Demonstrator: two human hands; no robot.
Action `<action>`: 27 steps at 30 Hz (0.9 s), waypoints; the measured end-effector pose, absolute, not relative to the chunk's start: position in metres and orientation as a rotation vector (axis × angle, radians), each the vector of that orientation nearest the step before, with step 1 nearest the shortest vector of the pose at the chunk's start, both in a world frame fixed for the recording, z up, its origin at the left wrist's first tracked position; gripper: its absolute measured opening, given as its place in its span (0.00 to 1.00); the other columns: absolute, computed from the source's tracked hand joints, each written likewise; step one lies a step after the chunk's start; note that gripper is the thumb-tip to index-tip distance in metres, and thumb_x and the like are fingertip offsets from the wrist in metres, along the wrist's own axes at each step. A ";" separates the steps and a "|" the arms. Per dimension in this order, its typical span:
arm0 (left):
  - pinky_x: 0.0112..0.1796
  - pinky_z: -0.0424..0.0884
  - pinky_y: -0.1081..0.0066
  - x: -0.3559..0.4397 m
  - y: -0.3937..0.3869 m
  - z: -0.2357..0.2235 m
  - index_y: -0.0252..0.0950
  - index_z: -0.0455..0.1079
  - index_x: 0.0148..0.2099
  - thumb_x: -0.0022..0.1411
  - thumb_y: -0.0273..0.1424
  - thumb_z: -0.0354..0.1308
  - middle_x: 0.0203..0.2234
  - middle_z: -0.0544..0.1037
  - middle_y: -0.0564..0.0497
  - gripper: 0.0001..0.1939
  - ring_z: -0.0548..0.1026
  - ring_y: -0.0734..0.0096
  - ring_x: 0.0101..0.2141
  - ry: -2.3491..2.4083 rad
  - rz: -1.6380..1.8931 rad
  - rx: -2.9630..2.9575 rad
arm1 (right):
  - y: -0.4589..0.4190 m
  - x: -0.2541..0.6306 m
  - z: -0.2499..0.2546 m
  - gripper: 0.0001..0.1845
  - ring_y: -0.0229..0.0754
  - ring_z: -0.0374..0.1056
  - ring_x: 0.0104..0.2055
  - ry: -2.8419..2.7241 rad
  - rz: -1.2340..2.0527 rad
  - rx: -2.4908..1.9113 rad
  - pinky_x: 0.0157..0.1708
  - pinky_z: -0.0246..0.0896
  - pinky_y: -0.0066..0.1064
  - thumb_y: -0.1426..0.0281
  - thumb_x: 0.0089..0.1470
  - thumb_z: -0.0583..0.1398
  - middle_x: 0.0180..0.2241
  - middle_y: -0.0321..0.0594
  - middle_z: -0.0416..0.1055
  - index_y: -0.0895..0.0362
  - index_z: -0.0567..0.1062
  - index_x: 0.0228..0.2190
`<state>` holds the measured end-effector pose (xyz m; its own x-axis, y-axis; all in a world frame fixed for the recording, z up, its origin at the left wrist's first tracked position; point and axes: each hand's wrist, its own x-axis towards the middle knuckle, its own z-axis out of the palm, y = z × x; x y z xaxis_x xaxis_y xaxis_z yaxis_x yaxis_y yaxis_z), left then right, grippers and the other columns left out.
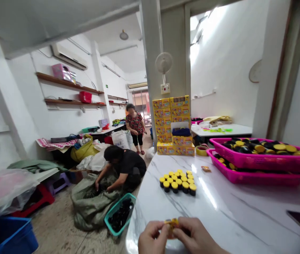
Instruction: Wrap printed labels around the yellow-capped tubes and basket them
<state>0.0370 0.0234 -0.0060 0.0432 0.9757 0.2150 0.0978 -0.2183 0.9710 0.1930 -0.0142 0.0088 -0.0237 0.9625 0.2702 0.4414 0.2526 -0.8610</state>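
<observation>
Both my hands meet at the near edge of a white marble table (234, 208). My left hand (151, 239) and my right hand (194, 237) pinch one small yellow piece (171, 223) between their fingertips; I cannot make out more of it. Farther up the table stands a tight cluster of several small black jars with yellow lids (177, 181). A small orange wrapper (206, 169) lies beyond them.
Two stacked pink trays (261, 163) of black-and-yellow jars sit at the right. Yellow cartons (173, 123) are piled at the table's far end beside a tape roll (201, 150). On the floor a person crouches over a grey sack (91, 204) and a teal basket (119, 214). Another person stands farther back.
</observation>
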 end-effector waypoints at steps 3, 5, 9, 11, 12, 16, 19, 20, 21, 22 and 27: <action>0.20 0.64 0.73 0.036 0.014 0.006 0.32 0.82 0.33 0.47 0.57 0.65 0.16 0.74 0.50 0.30 0.65 0.73 0.17 1.134 1.128 1.325 | -0.019 0.194 0.014 0.20 0.38 0.64 0.25 -1.616 0.676 -1.318 0.27 0.59 0.28 0.57 0.58 0.58 0.21 0.36 0.71 0.57 0.75 0.22; 0.19 0.61 0.75 0.037 0.011 0.014 0.32 0.81 0.35 0.48 0.54 0.67 0.19 0.76 0.50 0.28 0.63 0.77 0.17 1.093 1.069 1.285 | -0.020 0.196 0.015 0.21 0.38 0.66 0.25 -1.613 0.705 -1.280 0.28 0.60 0.28 0.56 0.59 0.57 0.22 0.36 0.72 0.57 0.76 0.23; 0.20 0.61 0.77 0.039 0.011 0.020 0.31 0.81 0.36 0.45 0.47 0.72 0.22 0.78 0.48 0.24 0.67 0.76 0.20 0.953 0.933 1.191 | -0.015 0.211 0.015 0.23 0.36 0.63 0.23 -1.625 0.627 -1.263 0.26 0.58 0.28 0.55 0.61 0.56 0.20 0.36 0.69 0.56 0.74 0.22; 0.18 0.54 0.79 0.040 0.010 0.021 0.31 0.79 0.32 0.46 0.45 0.72 0.16 0.73 0.53 0.21 0.62 0.80 0.17 0.939 0.883 1.107 | -0.010 0.227 0.017 0.21 0.38 0.61 0.24 -1.520 0.345 -1.389 0.27 0.57 0.30 0.56 0.60 0.58 0.20 0.36 0.67 0.55 0.72 0.21; 0.17 0.49 0.79 0.041 0.009 0.021 0.31 0.78 0.31 0.47 0.45 0.72 0.13 0.69 0.55 0.21 0.58 0.83 0.16 0.933 0.864 1.062 | -0.005 0.237 0.017 0.18 0.39 0.62 0.26 -1.430 0.185 -1.460 0.30 0.59 0.31 0.57 0.59 0.59 0.22 0.37 0.68 0.55 0.72 0.23; 0.17 0.40 0.80 0.045 0.014 0.027 0.31 0.73 0.31 0.48 0.44 0.72 0.13 0.69 0.57 0.20 0.56 0.86 0.14 0.859 0.819 0.906 | 0.018 0.279 0.012 0.11 0.47 0.68 0.39 -1.183 -0.119 -1.662 0.36 0.64 0.36 0.61 0.54 0.62 0.37 0.45 0.70 0.55 0.72 0.33; 0.17 0.41 0.80 0.051 0.024 0.034 0.30 0.77 0.35 0.47 0.41 0.72 0.20 0.75 0.51 0.20 0.61 0.85 0.15 0.818 0.769 0.894 | 0.035 0.295 0.002 0.18 0.50 0.69 0.42 -1.147 -0.043 -1.769 0.37 0.65 0.39 0.58 0.49 0.64 0.41 0.46 0.70 0.55 0.70 0.37; 0.17 0.41 0.80 0.054 0.028 0.036 0.29 0.78 0.37 0.47 0.40 0.72 0.23 0.77 0.49 0.20 0.62 0.85 0.17 0.802 0.756 0.909 | 0.039 0.297 -0.002 0.19 0.50 0.70 0.41 -1.148 -0.016 -1.796 0.38 0.65 0.39 0.57 0.47 0.64 0.40 0.46 0.71 0.55 0.69 0.36; 0.17 0.41 0.80 0.057 0.033 0.038 0.29 0.79 0.37 0.47 0.39 0.72 0.26 0.79 0.46 0.20 0.62 0.85 0.18 0.785 0.748 0.922 | 0.043 0.297 -0.004 0.19 0.50 0.70 0.40 -1.151 0.002 -1.817 0.38 0.65 0.39 0.56 0.46 0.64 0.39 0.44 0.72 0.54 0.68 0.35; 0.17 0.42 0.79 0.060 0.037 0.038 0.29 0.80 0.38 0.47 0.39 0.72 0.28 0.80 0.45 0.20 0.61 0.85 0.18 0.777 0.744 0.921 | 0.045 0.297 -0.007 0.19 0.50 0.71 0.38 -1.141 0.008 -1.839 0.38 0.64 0.39 0.56 0.45 0.64 0.36 0.43 0.72 0.54 0.67 0.34; 0.17 0.42 0.80 0.067 0.058 0.028 0.27 0.80 0.34 0.42 0.35 0.74 0.31 0.81 0.41 0.18 0.55 0.87 0.19 0.668 0.716 0.743 | 0.049 0.302 -0.012 0.17 0.51 0.69 0.31 -0.931 -0.041 -2.045 0.34 0.60 0.40 0.55 0.43 0.64 0.25 0.39 0.71 0.52 0.66 0.29</action>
<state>0.0669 0.0583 0.0278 0.5782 0.7672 -0.2776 -0.3305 0.5313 0.7800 0.3015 0.0488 -0.0121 0.7202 0.5990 0.3500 0.6273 -0.3468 -0.6973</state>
